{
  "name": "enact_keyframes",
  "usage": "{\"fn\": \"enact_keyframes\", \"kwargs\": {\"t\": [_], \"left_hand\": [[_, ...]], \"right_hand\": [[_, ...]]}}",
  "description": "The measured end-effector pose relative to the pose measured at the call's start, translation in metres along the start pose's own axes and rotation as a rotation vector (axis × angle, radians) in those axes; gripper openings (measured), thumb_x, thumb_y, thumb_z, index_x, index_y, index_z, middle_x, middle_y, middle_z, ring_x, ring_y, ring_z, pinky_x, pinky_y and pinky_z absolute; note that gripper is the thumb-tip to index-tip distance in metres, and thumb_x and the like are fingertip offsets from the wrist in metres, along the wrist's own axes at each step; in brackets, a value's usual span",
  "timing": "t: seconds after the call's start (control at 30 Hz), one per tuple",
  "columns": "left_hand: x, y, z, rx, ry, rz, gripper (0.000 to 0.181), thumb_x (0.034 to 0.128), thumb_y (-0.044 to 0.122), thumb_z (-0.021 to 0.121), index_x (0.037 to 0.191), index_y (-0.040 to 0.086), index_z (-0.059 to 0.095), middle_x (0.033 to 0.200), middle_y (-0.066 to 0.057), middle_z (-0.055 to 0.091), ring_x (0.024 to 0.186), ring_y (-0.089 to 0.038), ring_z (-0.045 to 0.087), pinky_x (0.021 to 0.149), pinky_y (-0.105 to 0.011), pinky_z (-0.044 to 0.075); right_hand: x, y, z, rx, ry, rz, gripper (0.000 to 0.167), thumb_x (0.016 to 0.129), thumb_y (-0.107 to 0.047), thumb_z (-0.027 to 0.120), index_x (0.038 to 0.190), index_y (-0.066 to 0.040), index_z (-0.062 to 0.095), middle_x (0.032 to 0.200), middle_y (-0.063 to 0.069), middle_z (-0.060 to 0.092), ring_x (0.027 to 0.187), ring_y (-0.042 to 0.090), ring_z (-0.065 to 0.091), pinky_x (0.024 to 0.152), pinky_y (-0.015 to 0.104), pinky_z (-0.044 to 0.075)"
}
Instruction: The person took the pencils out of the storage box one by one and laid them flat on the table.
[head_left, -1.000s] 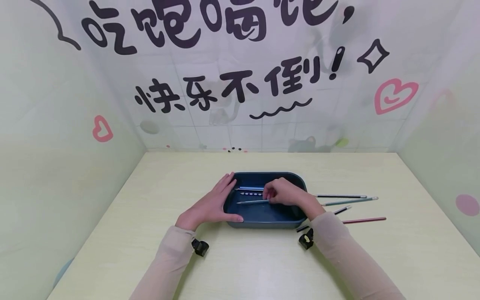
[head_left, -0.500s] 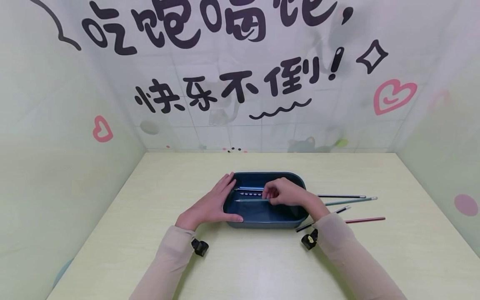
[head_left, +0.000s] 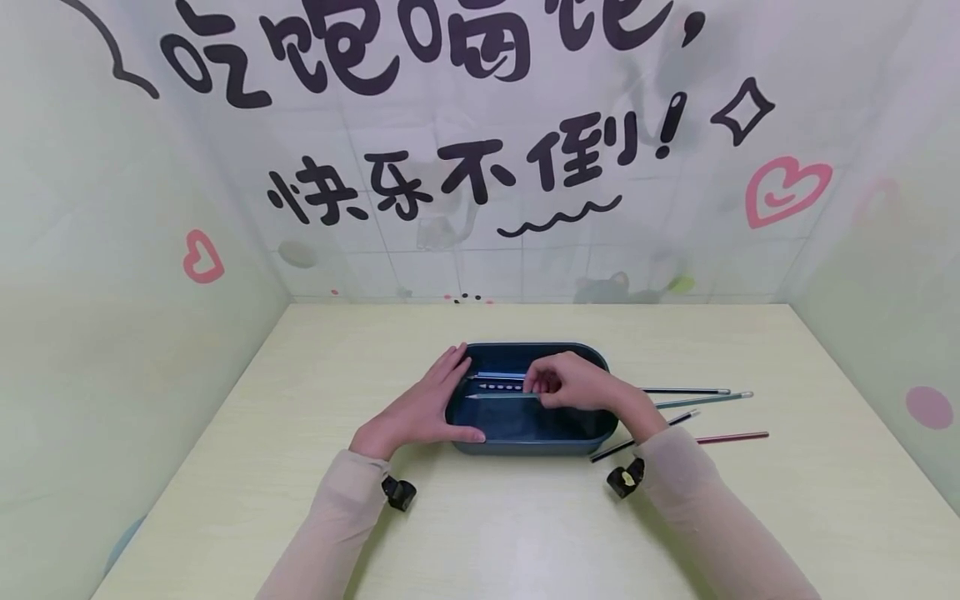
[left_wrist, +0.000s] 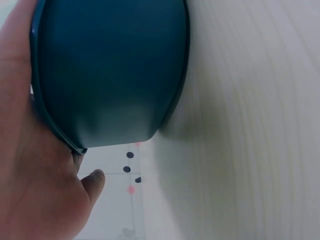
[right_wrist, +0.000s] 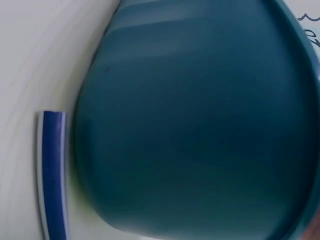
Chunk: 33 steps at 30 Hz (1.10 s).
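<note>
W/ L hand [head_left: 426, 408] spread against tray [head_left: 525, 448] & R hand [head_left: 576, 382] pinching teal pencil [head_left: 501, 397], we should lay it gently, parallel to blue pencil [head_left: 502, 376].

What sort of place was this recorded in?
Probably a booth set up for recording: a pale wood-grain tabletop, printed backdrops on three sides with Chinese lettering at the back, and black wrist cameras.

Booth-like workspace: printed walls [head_left: 465, 267] around pale wood-grain table [head_left: 495, 525].

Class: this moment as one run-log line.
left hand: on blue tray, left end; right hand: pinches teal pencil over tray; tray: two more pencils; table: four pencils
</note>
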<state>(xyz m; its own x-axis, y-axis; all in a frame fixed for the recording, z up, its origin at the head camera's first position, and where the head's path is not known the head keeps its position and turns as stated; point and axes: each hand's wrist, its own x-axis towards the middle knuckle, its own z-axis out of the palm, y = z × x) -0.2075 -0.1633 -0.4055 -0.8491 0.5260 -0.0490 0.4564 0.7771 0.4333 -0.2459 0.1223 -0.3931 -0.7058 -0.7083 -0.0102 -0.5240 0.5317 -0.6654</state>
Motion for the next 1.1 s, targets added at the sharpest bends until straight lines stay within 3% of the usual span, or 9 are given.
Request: {"fn": "enact_keyframes", "kwargs": {"t": [0.53, 0.77, 1.1], "left_hand": [[0.000, 0.001, 0.000, -0.008, -0.002, -0.012, 0.118, 0.0751, 0.063, 0.078, 0.160, 0.006, 0.018, 0.171, -0.005, -0.001, 0.158, -0.029, 0.000, 0.121, -0.056, 0.028], [0.001, 0.000, 0.001, 0.002, 0.004, -0.006, 0.118, 0.0749, 0.062, 0.078, 0.160, 0.006, 0.018, 0.171, -0.005, 0.000, 0.158, -0.029, 0.000, 0.122, -0.055, 0.027], [0.000, 0.000, 0.000, -0.001, 0.005, 0.010, 0.117, 0.0758, 0.061, 0.078, 0.160, 0.006, 0.018, 0.170, -0.007, 0.000, 0.158, -0.030, 0.000, 0.121, -0.056, 0.027]], "right_hand": [[-0.017, -0.005, -0.013, 0.040, 0.028, -0.074, 0.020, 0.089, -0.002, 0.061, 0.103, -0.010, 0.072, 0.092, 0.002, 0.067, 0.079, 0.010, 0.057, 0.074, 0.023, 0.053], [-0.027, -0.004, -0.019, 0.085, 0.044, -0.052, 0.019, 0.091, 0.000, 0.060, 0.105, -0.007, 0.072, 0.097, 0.006, 0.069, 0.084, 0.013, 0.058, 0.079, 0.026, 0.056], [-0.040, 0.002, -0.031, 0.079, 0.095, -0.026, 0.020, 0.091, 0.001, 0.060, 0.105, -0.007, 0.072, 0.096, 0.010, 0.069, 0.083, 0.013, 0.057, 0.074, 0.023, 0.054]]}}
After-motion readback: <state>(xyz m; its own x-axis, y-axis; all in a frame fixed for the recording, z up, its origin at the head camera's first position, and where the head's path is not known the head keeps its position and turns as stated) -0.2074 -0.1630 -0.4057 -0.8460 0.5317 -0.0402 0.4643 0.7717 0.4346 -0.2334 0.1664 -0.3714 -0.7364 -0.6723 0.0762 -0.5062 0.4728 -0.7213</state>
